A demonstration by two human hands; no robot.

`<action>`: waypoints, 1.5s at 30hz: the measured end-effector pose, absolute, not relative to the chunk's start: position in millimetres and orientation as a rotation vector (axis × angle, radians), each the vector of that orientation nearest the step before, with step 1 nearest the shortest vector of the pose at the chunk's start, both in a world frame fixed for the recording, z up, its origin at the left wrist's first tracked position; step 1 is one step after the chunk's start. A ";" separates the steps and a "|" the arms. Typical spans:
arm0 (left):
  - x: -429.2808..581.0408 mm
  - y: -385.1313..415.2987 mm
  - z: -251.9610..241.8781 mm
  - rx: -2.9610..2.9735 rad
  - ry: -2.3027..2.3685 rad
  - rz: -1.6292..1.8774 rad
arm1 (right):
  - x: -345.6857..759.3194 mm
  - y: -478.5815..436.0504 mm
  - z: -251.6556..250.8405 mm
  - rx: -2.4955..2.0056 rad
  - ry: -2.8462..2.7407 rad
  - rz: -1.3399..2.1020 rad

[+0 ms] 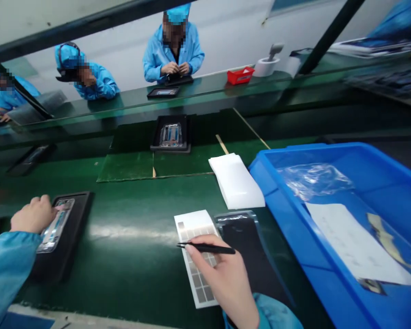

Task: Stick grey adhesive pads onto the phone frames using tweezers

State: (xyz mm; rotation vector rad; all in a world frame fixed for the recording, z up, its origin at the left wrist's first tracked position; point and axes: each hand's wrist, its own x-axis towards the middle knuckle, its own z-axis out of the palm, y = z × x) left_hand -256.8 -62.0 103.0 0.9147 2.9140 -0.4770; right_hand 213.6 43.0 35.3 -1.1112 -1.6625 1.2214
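My right hand (222,274) pinches black tweezers (207,248), their tip over a white sheet of small grey stickers (195,256) lying on the green belt. My left hand (34,214) rests with curled fingers on the top end of a phone frame (56,225) that sits in a black tray (66,233) at the left. Both sleeves are light blue.
A blue bin (345,219) with paper and plastic film stands at right. A white foam stack (236,180) and a dark sleeve (246,237) lie beside the sticker sheet. Another tray with a frame (171,133) sits further along. Workers in blue sit across the line, near a red box (240,75).
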 end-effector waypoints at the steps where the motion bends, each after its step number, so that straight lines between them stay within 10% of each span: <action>1: -246.4 -41.4 107.4 0.995 2.968 -0.391 | 213.3 41.8 35.1 -1.101 -1.662 1.224; 12: -94.1 247.7 49.0 0.922 2.312 0.871 | 215.7 37.0 27.6 -1.087 -1.662 1.227; 23: -141.2 186.9 70.2 0.756 1.862 1.444 | 219.7 37.8 28.2 -1.079 -1.640 1.242; 45: -68.4 125.4 90.8 1.559 1.436 0.037 | 235.2 78.7 39.4 -1.117 -1.754 1.165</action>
